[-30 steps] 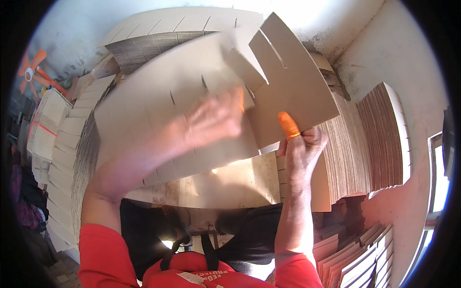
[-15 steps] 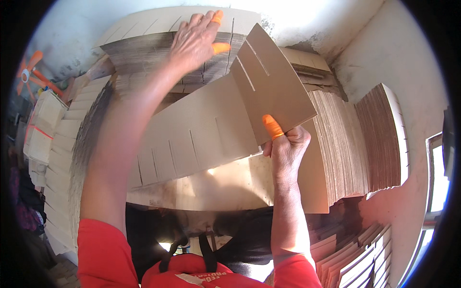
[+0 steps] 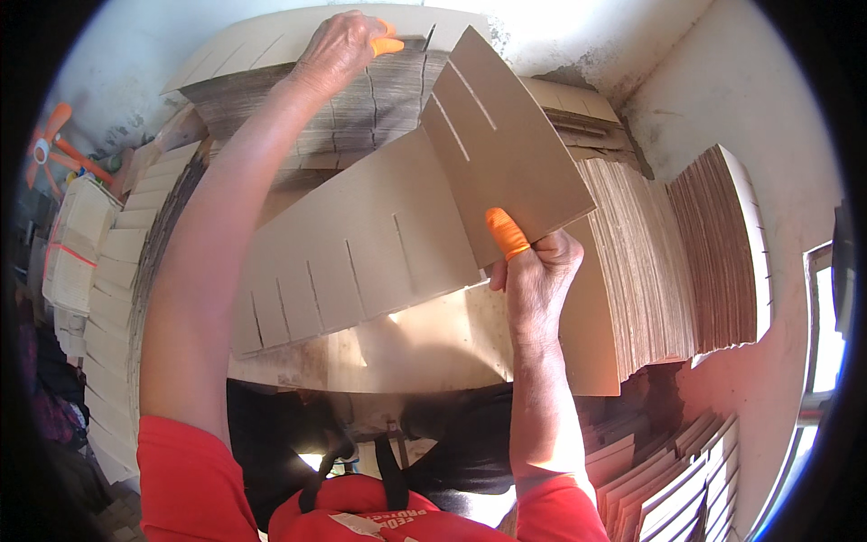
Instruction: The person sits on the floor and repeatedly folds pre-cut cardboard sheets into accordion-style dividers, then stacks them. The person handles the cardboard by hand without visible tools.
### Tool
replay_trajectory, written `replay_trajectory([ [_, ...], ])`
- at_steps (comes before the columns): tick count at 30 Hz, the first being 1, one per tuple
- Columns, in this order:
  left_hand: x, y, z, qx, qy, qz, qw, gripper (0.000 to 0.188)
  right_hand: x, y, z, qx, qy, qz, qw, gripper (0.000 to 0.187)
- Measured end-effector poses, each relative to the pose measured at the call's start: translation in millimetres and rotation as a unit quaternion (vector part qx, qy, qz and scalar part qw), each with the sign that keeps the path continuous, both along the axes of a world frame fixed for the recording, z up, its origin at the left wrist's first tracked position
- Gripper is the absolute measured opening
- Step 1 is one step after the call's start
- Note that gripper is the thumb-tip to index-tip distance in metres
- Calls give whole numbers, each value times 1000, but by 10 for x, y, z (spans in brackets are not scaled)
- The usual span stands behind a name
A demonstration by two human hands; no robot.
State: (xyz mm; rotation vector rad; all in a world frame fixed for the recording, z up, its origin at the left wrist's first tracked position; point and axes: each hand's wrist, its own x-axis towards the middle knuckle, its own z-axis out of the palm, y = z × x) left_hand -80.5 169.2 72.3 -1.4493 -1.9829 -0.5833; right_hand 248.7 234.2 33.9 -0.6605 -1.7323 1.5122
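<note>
I've got right hand (image 3: 542, 269) pinching slotted cardboard partitions (image 3: 510, 149), near side of far partition stack (image 3: 302, 104); left hand (image 3: 341, 43) curled on that stack, grip unclear; sloppy pinch could drag extra sheets.

Left arm (image 3: 194, 262) outstretched forward, left hand (image 3: 343, 47) curled; right forearm (image 3: 545, 397) forward, right hand (image 3: 540, 271) pinching.

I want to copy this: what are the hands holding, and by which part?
The right hand holds slotted cardboard by its lower edge. The left hand is at the far stack's front edge; I can't tell if it grips anything.
</note>
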Motion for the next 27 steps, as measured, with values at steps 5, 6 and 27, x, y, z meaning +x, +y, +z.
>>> replay_trajectory([
  [5,203,-69,117,-33,181,-6,983,31,23,4,16,26,-5,4,1000,30],
  [6,269,-40,112,-53,218,13,974,30,27,-3,36,25,-6,2,1000,30],
  [27,1202,-318,-322,-144,201,-36,968,33,21,13,-6,24,-24,-4,999,27],
])
